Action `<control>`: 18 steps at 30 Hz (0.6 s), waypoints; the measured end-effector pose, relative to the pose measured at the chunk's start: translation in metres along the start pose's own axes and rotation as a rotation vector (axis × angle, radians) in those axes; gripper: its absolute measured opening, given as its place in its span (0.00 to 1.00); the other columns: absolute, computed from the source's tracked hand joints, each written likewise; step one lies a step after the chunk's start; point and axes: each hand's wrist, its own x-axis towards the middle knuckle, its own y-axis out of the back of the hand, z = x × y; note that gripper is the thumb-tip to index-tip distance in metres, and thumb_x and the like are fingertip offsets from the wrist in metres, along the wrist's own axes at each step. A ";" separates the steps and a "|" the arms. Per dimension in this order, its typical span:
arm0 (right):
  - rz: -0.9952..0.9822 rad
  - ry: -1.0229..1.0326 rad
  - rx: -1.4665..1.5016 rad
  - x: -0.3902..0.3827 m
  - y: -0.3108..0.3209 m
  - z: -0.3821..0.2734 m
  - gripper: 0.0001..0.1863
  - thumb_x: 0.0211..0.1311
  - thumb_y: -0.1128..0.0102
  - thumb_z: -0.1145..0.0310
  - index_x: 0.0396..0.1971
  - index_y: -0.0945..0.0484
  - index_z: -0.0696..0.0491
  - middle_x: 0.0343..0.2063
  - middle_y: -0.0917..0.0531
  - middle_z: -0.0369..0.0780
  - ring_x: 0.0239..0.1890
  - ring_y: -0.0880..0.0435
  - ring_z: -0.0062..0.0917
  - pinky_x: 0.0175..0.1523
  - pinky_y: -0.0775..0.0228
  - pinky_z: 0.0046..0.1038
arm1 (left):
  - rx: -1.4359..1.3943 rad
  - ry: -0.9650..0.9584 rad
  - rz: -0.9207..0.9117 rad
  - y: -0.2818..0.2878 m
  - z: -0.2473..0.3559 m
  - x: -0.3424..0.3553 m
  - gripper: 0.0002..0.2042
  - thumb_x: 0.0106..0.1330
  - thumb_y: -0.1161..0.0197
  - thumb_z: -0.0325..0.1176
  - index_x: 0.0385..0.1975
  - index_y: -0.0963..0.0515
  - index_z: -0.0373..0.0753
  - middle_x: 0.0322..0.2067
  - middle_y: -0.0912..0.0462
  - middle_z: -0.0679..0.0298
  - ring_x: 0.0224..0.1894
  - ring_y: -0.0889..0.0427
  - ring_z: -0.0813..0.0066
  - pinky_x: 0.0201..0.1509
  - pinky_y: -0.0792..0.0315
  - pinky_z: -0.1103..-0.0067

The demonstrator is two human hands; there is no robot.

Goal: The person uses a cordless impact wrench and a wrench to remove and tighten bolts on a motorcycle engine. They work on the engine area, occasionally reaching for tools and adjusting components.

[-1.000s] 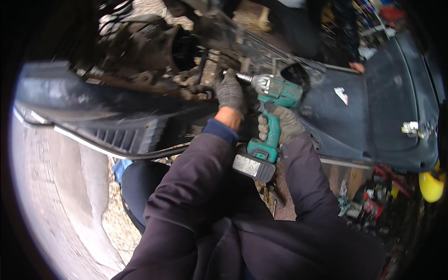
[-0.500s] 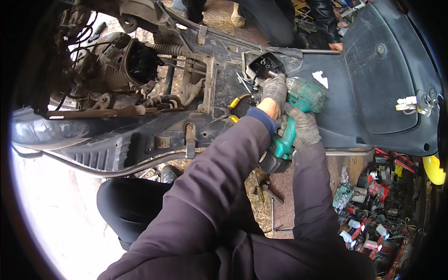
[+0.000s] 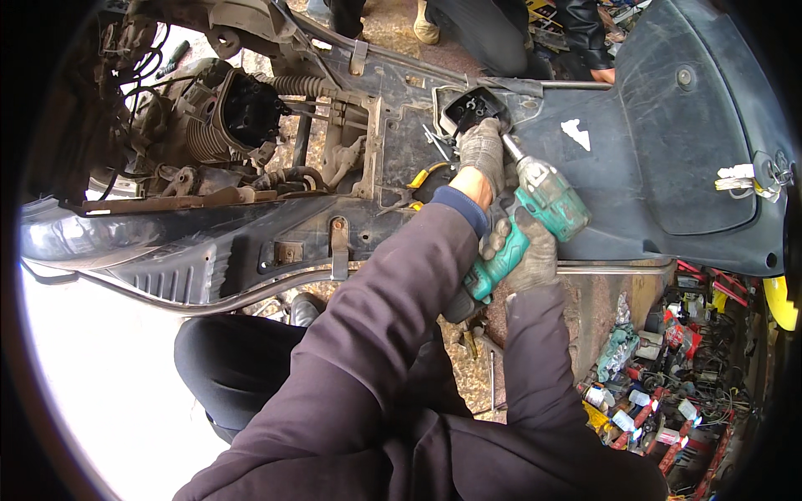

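My right hand [image 3: 533, 255], in a grey work glove, is closed around the handle of a green cordless impact wrench [image 3: 547, 196]. The tool is tilted, and its long socket [image 3: 513, 149] points up and left. Beside that socket is my gloved left hand [image 3: 483, 154], its fingers curled at the near edge of a squarish metal part with a dark hollow inside [image 3: 473, 107]. Whatever those fingers grip is hidden. The part rests on the scooter's dark footboard [image 3: 576, 171]. Just left of my left hand lie yellow-handled pliers [image 3: 426, 175] and a few thin metal rods or bolts [image 3: 435, 142].
An exposed scooter engine [image 3: 213, 125] sits in the frame at left. The dark front panel [image 3: 693, 125] rises at right, with keys [image 3: 773, 171] hanging. Across the scooter, another person's hand [image 3: 603, 75] touches its edge. Tools and parts [image 3: 668, 392] crowd the lower right.
The impact wrench has tilted and pulled back from the metal part, so its socket now shows. My left hand has shifted slightly left, staying by the part.
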 end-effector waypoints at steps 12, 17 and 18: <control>0.021 0.202 0.132 0.009 -0.002 0.031 0.23 0.58 0.36 0.58 0.52 0.25 0.50 0.48 0.21 0.39 0.50 0.23 0.34 0.59 0.31 0.39 | -0.132 0.061 -0.070 -0.011 -0.002 0.008 0.15 0.72 0.54 0.49 0.31 0.32 0.44 0.18 0.30 0.65 0.16 0.31 0.72 0.19 0.33 0.72; -0.012 0.042 0.111 -0.007 -0.002 0.029 0.18 0.54 0.33 0.55 0.40 0.24 0.48 0.29 0.21 0.36 0.30 0.21 0.31 0.37 0.26 0.36 | 0.076 -0.019 -0.054 -0.004 -0.010 -0.012 0.12 0.73 0.53 0.46 0.37 0.32 0.43 0.21 0.26 0.63 0.19 0.27 0.68 0.23 0.27 0.69; -0.002 -0.024 0.070 -0.013 0.003 0.030 0.17 0.53 0.32 0.55 0.37 0.24 0.47 0.25 0.22 0.36 0.26 0.22 0.30 0.32 0.26 0.36 | 0.094 -0.053 -0.038 0.004 -0.013 -0.023 0.10 0.72 0.51 0.42 0.38 0.33 0.42 0.22 0.25 0.61 0.21 0.24 0.66 0.25 0.25 0.69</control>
